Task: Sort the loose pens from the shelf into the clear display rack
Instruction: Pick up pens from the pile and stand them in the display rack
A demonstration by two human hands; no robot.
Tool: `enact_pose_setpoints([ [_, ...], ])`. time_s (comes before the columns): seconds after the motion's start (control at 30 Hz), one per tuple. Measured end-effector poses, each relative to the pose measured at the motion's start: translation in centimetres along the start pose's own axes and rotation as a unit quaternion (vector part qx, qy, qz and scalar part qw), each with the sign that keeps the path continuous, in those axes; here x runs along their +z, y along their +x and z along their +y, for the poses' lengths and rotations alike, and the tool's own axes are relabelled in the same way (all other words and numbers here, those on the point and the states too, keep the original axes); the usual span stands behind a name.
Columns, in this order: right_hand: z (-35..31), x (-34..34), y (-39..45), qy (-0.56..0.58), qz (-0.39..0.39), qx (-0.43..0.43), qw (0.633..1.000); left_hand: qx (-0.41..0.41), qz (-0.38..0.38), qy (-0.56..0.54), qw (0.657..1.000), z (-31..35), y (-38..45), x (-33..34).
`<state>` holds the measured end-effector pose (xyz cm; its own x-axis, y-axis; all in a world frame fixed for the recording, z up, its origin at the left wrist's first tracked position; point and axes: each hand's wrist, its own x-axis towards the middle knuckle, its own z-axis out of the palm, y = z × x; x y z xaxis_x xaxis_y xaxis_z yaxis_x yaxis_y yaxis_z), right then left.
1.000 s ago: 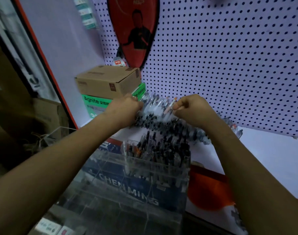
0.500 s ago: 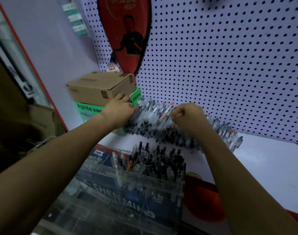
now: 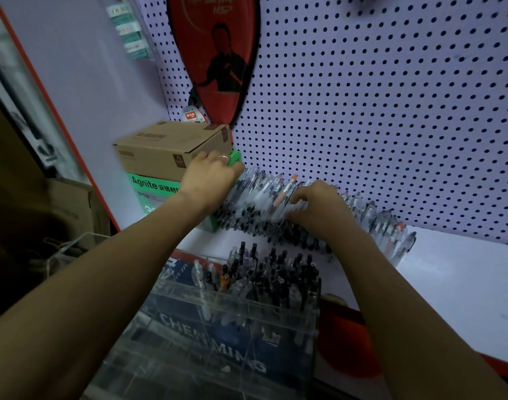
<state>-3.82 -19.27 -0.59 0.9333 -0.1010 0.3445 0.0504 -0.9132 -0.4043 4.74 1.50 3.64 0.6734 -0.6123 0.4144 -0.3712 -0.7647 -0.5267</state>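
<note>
**Gathering the next bunch from the shelf**

The loose pens (image 3: 258, 197) lay in a row on the shelf (image 3: 454, 272) against the pegboard (image 3: 391, 111), behind the clear display rack (image 3: 218, 336). Our left hand (image 3: 209, 183) braced the row's end, its fingers hidden, so its grip we could not tell; our right hand (image 3: 316, 203) curled round several pens. Best, we judged, to lift a small, aligned bunch.
</note>
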Motion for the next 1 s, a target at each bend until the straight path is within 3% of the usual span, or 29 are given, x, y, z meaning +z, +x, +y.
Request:
enact_pose_setpoints([
  [0.17, 0.0, -0.3, 0.2, 0.067, 0.013, 0.03, 0.997, -0.028, 0.068, -0.07, 0.995, -0.1, -0.5, -0.5],
  [0.3, -0.2, -0.9, 0.0, 0.11, 0.039, 0.051, 0.992, -0.075, 0.156, -0.16, 0.972, 0.2, -1.8, -1.2],
  [0.37, -0.4, -1.0, -0.1, 0.13, 0.054, 0.066, 0.988, -0.098, 0.164, -0.211, 0.959, 0.7, -2.6, -1.6],
  [0.43, -0.5, -1.0, -0.2, 0.154, 0.067, 0.08, 0.983, -0.144, 0.161, -0.273, 0.938, 1.4, -3.5, -2.1],
  [0.5, -0.9, -1.3, -0.5, 0.181, 0.074, 0.092, 0.976, -0.205, 0.171, -0.358, 0.895, 2.0, -4.2, -2.5],
  [0.57, -1.8, -1.9, -0.9, 0.225, 0.087, 0.11, 0.964, -0.287, 0.151, -0.475, 0.818, 2.2, -4.7, -2.8],
  [0.7, -5.0, -4.5, -1.4, 0.337, 0.131, 0.133, 0.923, -0.423, 0.048, -0.727, 0.539, 1.8, -5.5, -4.7],
  [0.73, -5.8, -5.1, -1.7, 0.37, 0.131, 0.138, 0.909, -0.43, 0.022, -0.756, 0.493, 1.7, -5.8, -5.4],
  [0.83, -7.6, -6.3, -2.9, 0.441, 0.079, 0.146, 0.882, -0.414, -0.043, -0.818, 0.397, 1.3, -6.7, -7.1],
  [0.93, -9.0, -6.5, -3.9, 0.486, -0.001, 0.165, 0.858, -0.393, -0.082, -0.875, 0.271, 0.9, -8.3, -8.5],
  [1.0, -9.7, -6.5, -4.4, 0.519, -0.035, 0.19, 0.833, -0.382, -0.1, -0.89, 0.227, 0.6, -9.6, -9.4],
])
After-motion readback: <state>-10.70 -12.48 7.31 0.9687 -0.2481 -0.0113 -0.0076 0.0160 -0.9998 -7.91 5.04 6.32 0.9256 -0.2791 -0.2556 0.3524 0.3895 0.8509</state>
